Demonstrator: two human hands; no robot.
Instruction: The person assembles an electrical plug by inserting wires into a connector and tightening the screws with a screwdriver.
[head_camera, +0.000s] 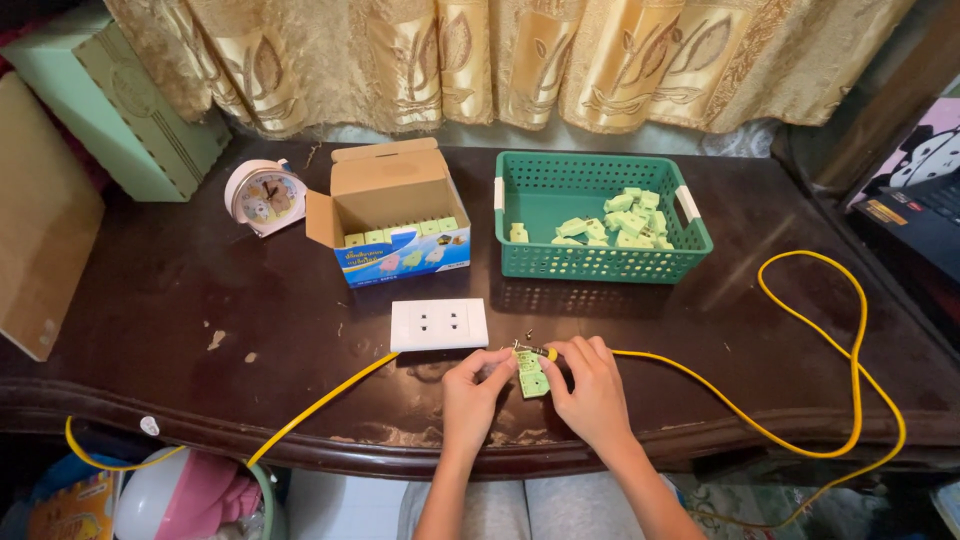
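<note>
The open box (393, 213) sits left of the basket (600, 262), the socket plate (439, 324) before both.

1. An open brown cardboard box with a blue front (392, 215) stands on the table at about 11 o'clock from the hands.
2. A tall pale green box (115, 105) leans at 10 o'clock.
3. A small orange package (70, 508) lies low at 8 o'clock.

Soft overhead light falls evenly on a dark table (200, 290), whose glossy top throws pale glare near the green basket (600, 262) (sharp focus throughout); corners darken, and wide-angle distortion bows the table's front edge.
</note>
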